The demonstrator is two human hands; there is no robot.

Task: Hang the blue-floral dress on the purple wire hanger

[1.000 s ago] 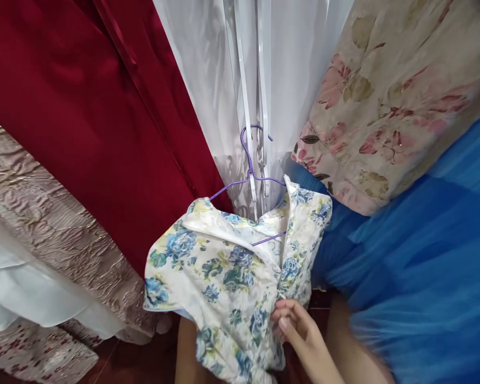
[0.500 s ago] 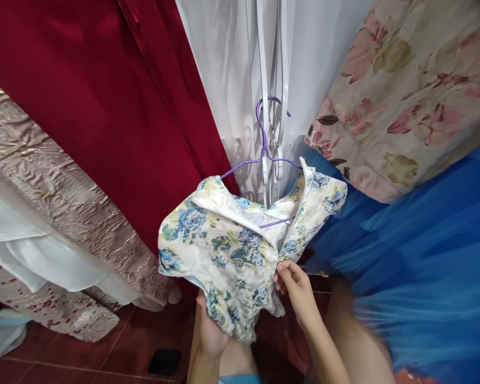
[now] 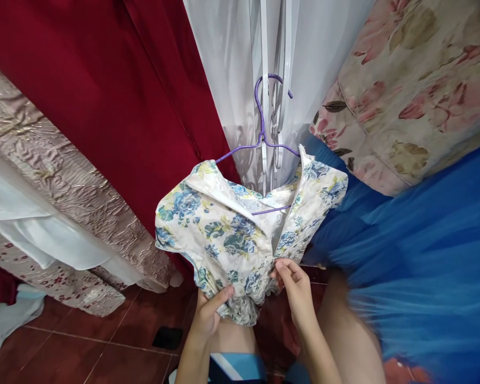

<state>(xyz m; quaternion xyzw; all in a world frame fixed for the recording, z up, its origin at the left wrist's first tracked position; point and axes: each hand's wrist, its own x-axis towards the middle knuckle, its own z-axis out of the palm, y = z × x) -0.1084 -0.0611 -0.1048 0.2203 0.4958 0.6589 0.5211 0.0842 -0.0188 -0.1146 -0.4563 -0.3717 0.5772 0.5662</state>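
Note:
A white blouse [image 3: 240,234] with blue and yellow flowers hangs on a purple wire hanger [image 3: 261,140], whose hook lies behind a white strap-like bar. Its front gapes in a V at the neck, and the gathered hem hangs below. My left hand [image 3: 213,309] grips the blouse's lower left side, thumb on the front and fingers behind the cloth. At the bottom of the V, my right hand [image 3: 292,278] pinches the front edge between thumb and fingertips; the fastening there is too small to make out.
Hanging around the blouse are a dark red cloth [image 3: 144,96], a white cloth [image 3: 224,64], a pink floral cloth [image 3: 416,96] and blue tulle [image 3: 424,266]. A textured pink cloth [image 3: 76,149] hangs left. A dark flat object [image 3: 167,338] lies on the red tiled floor [image 3: 104,341].
My left hand has brought its thumb over onto the front of the blouse. The blouse and hanger sit slightly higher in view. My right hand keeps its pinch at the front edge.

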